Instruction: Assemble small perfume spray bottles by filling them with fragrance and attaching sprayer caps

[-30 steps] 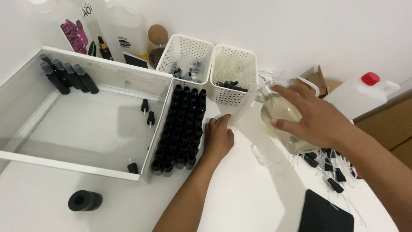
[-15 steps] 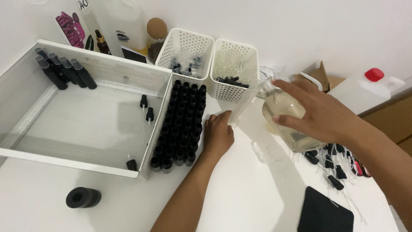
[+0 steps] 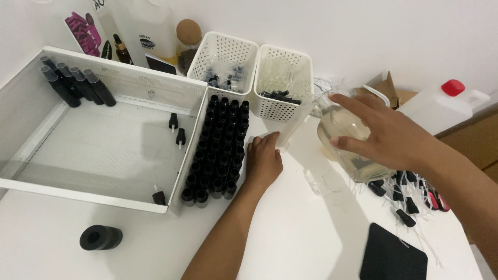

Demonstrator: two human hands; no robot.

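Note:
My right hand (image 3: pixel 386 136) grips a clear jug (image 3: pixel 346 132) of pale yellowish liquid, tilted with its spout toward the left. My left hand (image 3: pixel 263 162) rests flat on the white table, fingers apart, touching the right side of a block of several small black bottles (image 3: pixel 217 149) standing in rows. The jug's spout hangs just right of those bottles, above my left hand. Whether liquid is pouring I cannot tell.
A large white tray (image 3: pixel 110 85) at left holds several black bottles and loose spray caps. Two white perforated baskets (image 3: pixel 224 58) (image 3: pixel 286 83) stand behind. Black spray pumps (image 3: pixel 410 199) lie at right, a black pad (image 3: pixel 391 256) at bottom right, a black roll (image 3: pixel 101 237) at bottom left, a white canister (image 3: pixel 441 106) far right.
My right hand and the jug have stayed in much the same place, still tilted. My left hand stays by the bottle block. The view has shifted slightly.

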